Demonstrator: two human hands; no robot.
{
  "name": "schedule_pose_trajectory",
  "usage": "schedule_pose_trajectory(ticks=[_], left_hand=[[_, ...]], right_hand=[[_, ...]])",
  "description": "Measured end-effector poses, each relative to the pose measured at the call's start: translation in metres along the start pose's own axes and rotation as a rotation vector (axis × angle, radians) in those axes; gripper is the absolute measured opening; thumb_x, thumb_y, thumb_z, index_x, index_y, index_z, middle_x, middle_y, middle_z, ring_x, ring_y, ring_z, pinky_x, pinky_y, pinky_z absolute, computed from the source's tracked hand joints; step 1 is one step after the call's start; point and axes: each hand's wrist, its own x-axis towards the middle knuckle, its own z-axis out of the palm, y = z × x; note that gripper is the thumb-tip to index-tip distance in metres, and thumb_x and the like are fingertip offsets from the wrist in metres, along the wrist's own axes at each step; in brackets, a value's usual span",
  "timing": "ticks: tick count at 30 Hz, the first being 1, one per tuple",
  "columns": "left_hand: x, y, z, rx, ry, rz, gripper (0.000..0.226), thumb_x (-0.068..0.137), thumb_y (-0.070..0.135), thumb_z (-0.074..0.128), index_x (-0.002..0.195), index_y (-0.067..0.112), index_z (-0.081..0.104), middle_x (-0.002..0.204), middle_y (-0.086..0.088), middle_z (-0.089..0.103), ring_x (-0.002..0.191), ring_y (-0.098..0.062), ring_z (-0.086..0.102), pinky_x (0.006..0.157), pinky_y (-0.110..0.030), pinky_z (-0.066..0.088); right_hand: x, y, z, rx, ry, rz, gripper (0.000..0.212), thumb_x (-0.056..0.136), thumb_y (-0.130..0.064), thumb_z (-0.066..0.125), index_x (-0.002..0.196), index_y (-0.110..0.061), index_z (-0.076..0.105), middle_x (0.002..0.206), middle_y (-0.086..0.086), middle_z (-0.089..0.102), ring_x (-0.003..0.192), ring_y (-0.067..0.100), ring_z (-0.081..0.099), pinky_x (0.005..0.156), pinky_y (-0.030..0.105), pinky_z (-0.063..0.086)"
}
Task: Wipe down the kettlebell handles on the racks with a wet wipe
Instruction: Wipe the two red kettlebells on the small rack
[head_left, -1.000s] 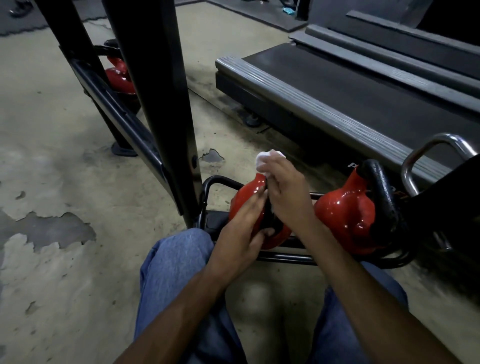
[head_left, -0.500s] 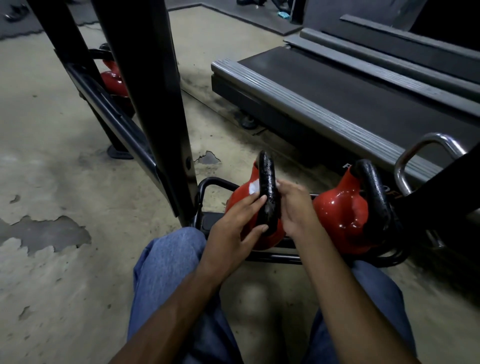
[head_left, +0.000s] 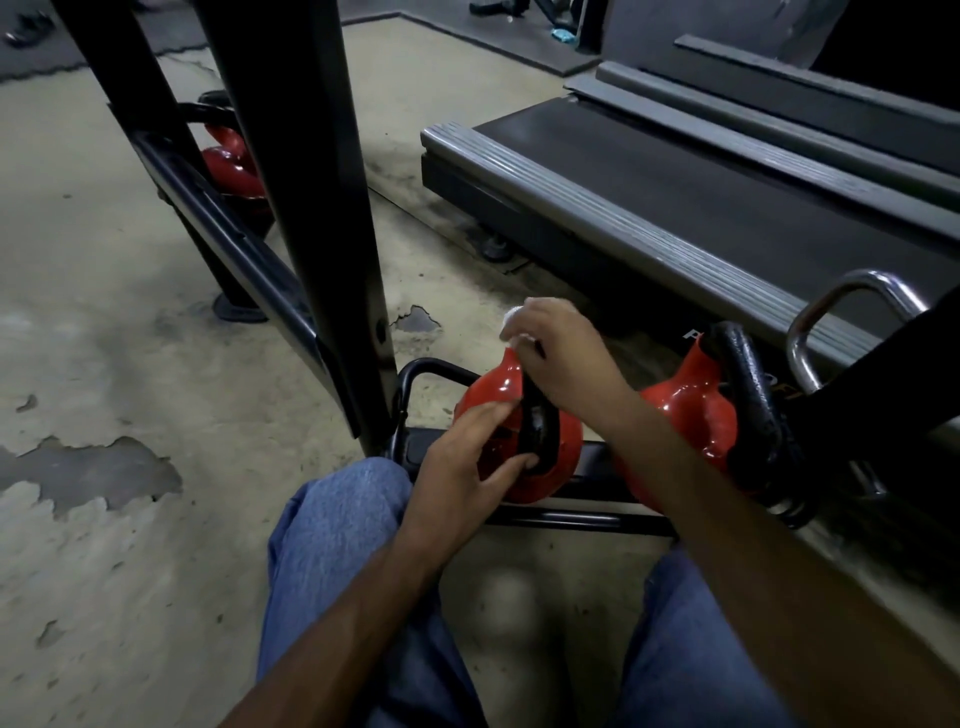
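Note:
A red kettlebell (head_left: 498, 389) with a black handle (head_left: 540, 431) lies on the low black rack (head_left: 571, 514) in front of my knees. My left hand (head_left: 462, 462) grips its body and the lower handle, thumb against the handle. My right hand (head_left: 561, 353) is closed over the top of the handle, pressing a white wet wipe (head_left: 511, 317) that peeks out past my fingers. A second red kettlebell (head_left: 691, 405) with a black handle (head_left: 753, 395) rests just to the right. A third red kettlebell (head_left: 228, 166) sits farther along the rack, behind the uprights.
Black rack uprights (head_left: 311, 208) rise at left of my hands. A treadmill deck (head_left: 675, 197) runs across the right. A chrome handle (head_left: 852, 296) juts up at far right. The concrete floor (head_left: 104, 364) is worn and patched. My jeans-clad knees (head_left: 343, 519) are below.
My right hand slid down the handle, exposing its top, then came back up over the top with the wipe. My left hand kept hold of the kettlebell.

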Motion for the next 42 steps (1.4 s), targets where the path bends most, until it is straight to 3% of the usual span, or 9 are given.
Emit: schedule_pose_trajectory(ticks=[4,8,14,22,25,28,35,39,42], left_hand=[[-0.002,-0.008,-0.001,-0.087,-0.008,-0.085,0.050,0.086,0.027,0.083,0.133,0.020,0.067,0.117,0.007,0.073,0.108,-0.006,0.069,0.095,-0.038,0.057],[-0.005,-0.010,-0.002,-0.109,-0.044,-0.107,0.048,0.087,0.026,0.083,0.132,0.021,0.068,0.119,0.008,0.073,0.110,-0.004,0.067,0.096,-0.034,0.057],[-0.004,-0.010,0.000,-0.089,-0.031,-0.100,0.047,0.086,0.027,0.083,0.130,0.019,0.069,0.123,0.009,0.071,0.115,-0.002,0.064,0.101,-0.031,0.054],[-0.011,-0.011,0.009,-0.007,-0.073,-0.101,0.054,0.086,0.033,0.083,0.134,0.017,0.067,0.132,0.007,0.068,0.123,-0.002,0.060,0.107,-0.029,0.049],[-0.009,-0.011,0.012,-0.025,-0.138,-0.117,0.059,0.084,0.033,0.084,0.138,0.023,0.063,0.135,0.012,0.064,0.127,-0.003,0.058,0.109,-0.032,0.048],[-0.007,-0.011,0.015,-0.029,-0.176,-0.130,0.061,0.083,0.033,0.084,0.138,0.030,0.059,0.133,0.015,0.064,0.124,-0.002,0.058,0.105,-0.032,0.050],[-0.010,-0.018,0.016,0.002,-0.185,-0.170,0.068,0.083,0.034,0.082,0.145,0.035,0.054,0.141,0.012,0.062,0.129,-0.007,0.057,0.106,-0.037,0.049],[-0.010,-0.018,0.018,0.011,-0.170,-0.178,0.058,0.084,0.035,0.083,0.137,0.031,0.060,0.134,0.012,0.065,0.123,-0.006,0.059,0.103,-0.038,0.052],[-0.009,-0.016,0.017,-0.027,-0.161,-0.170,0.059,0.083,0.036,0.083,0.136,0.036,0.058,0.133,0.018,0.063,0.123,0.001,0.057,0.103,-0.029,0.050]], right_hand=[[0.011,-0.014,-0.018,-0.429,-0.443,-0.299,0.033,0.089,-0.024,0.044,0.083,-0.011,0.074,0.085,0.006,0.069,0.089,0.027,0.062,0.085,0.047,0.052],[-0.031,-0.011,-0.026,-0.330,-0.351,-0.307,0.030,0.098,-0.029,0.048,0.104,-0.019,0.076,0.110,-0.002,0.070,0.111,0.020,0.058,0.096,0.037,0.049],[-0.077,-0.013,0.010,0.520,0.341,0.468,0.019,0.095,-0.015,0.072,0.107,-0.027,0.078,0.111,-0.009,0.075,0.107,0.007,0.070,0.094,0.038,0.059],[-0.053,-0.028,0.008,1.364,0.185,0.921,0.038,0.101,-0.007,0.044,0.085,0.006,0.076,0.082,0.024,0.073,0.075,0.029,0.071,0.071,0.034,0.059],[-0.071,-0.033,0.019,1.218,0.394,0.907,0.029,0.102,-0.008,0.048,0.111,0.000,0.074,0.105,0.022,0.076,0.097,0.029,0.071,0.088,0.039,0.056],[-0.076,-0.043,0.023,0.627,0.511,0.530,0.034,0.099,-0.002,0.050,0.119,-0.016,0.075,0.123,-0.005,0.073,0.120,0.006,0.064,0.105,0.024,0.048],[-0.006,-0.023,-0.003,-0.511,-0.354,-0.252,0.033,0.087,-0.018,0.045,0.097,-0.016,0.075,0.093,0.003,0.071,0.104,0.027,0.060,0.106,0.037,0.036],[-0.016,-0.045,-0.027,-0.546,-0.618,-0.336,0.028,0.100,-0.029,0.044,0.106,-0.021,0.070,0.106,-0.002,0.069,0.110,0.020,0.057,0.103,0.033,0.038],[-0.045,-0.038,-0.031,-0.421,-0.493,-0.352,0.027,0.098,-0.023,0.052,0.119,-0.022,0.070,0.120,-0.003,0.068,0.123,0.020,0.054,0.109,0.037,0.042]])
